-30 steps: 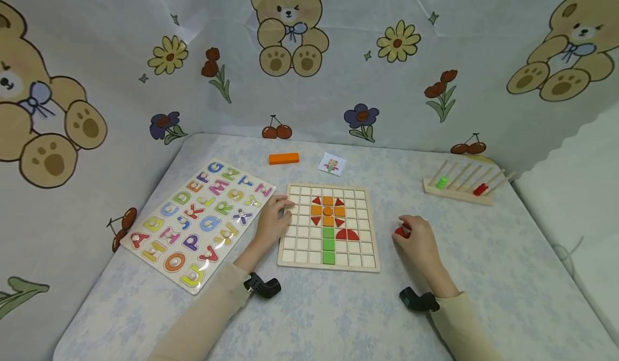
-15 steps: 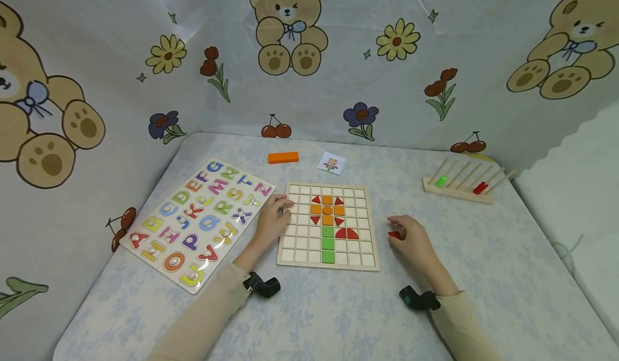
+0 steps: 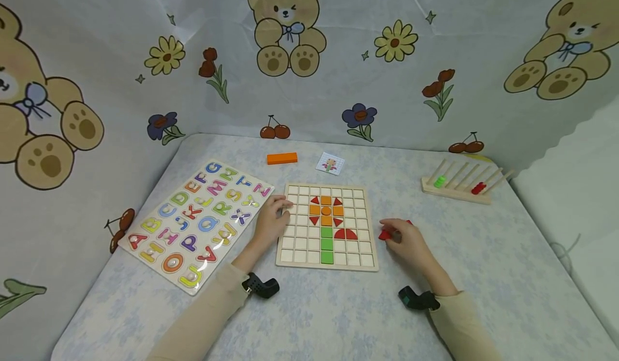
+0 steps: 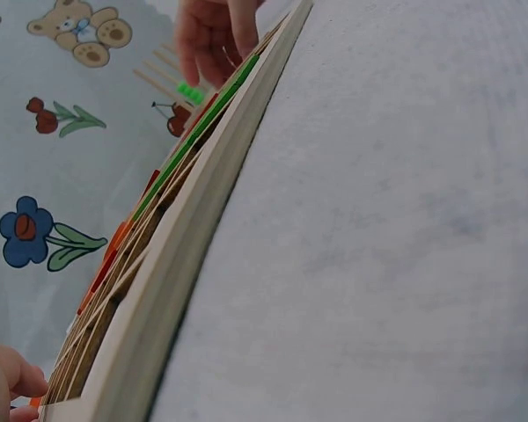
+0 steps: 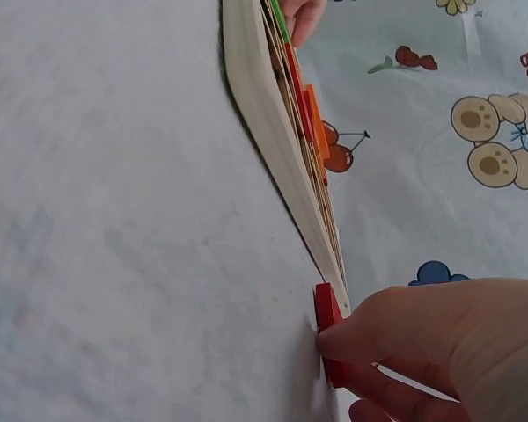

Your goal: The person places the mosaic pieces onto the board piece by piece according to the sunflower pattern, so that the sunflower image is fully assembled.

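At the right edge of the square wooden grid board (image 3: 285, 258), my right hand (image 3: 408, 243) pinches a small red wooden piece (image 5: 328, 325) between thumb and fingers, low over the table. Its full shape is hidden by the fingers. A bit of red (image 3: 409, 222) also shows just behind that hand. My left hand (image 3: 272, 218) rests with fingertips on the board's left rim. Set in the grid are orange squares around an orange disc, red triangles (image 3: 315, 221) at the corners, a column of green squares (image 3: 327, 244) and two red quarter-rounds (image 3: 345, 235) beside it.
An alphabet puzzle board (image 3: 193, 226) lies to the left, near my left forearm. Behind the grid board are an orange bar (image 3: 282, 159) and a small picture card (image 3: 330, 164). A wooden peg rack (image 3: 454, 192) with green and red beads stands at the back right.
My right hand has moved left with the red piece, up close to the board's right edge. The left hand has stayed on the board's left rim.
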